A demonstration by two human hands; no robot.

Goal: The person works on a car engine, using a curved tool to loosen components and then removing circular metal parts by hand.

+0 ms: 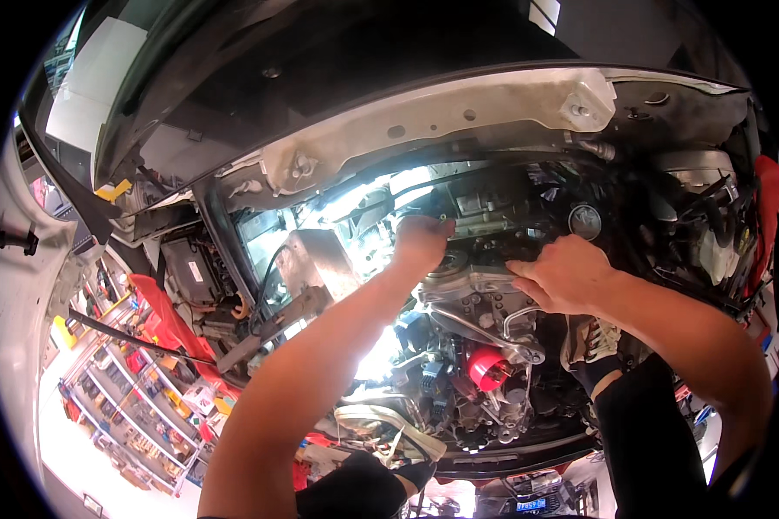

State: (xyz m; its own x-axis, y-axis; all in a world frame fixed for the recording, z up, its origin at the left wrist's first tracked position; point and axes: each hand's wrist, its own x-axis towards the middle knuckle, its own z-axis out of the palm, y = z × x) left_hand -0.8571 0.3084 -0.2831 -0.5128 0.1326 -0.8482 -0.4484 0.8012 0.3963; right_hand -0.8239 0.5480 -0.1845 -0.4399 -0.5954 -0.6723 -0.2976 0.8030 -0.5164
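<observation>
My left hand (422,244) is curled over the middle of an open engine bay, beside a metal rail (480,223) and a round part (450,264); I cannot make out what, if anything, its fingers grip. My right hand (563,272) has its index finger stretched out at a silver metal housing (485,278), its thumb lower and apart. A round metal-rimmed opening (585,221) lies just above it. A red cylindrical part (485,370) sits lower among hoses and brackets.
The dark raised hood (363,52) spans the top. My shoes (590,344) and dark-clad legs stand within the bay. Red covers (160,316) drape both sides. A strong light shines at centre-left. A shelving unit (125,415) stands beyond the car at lower left.
</observation>
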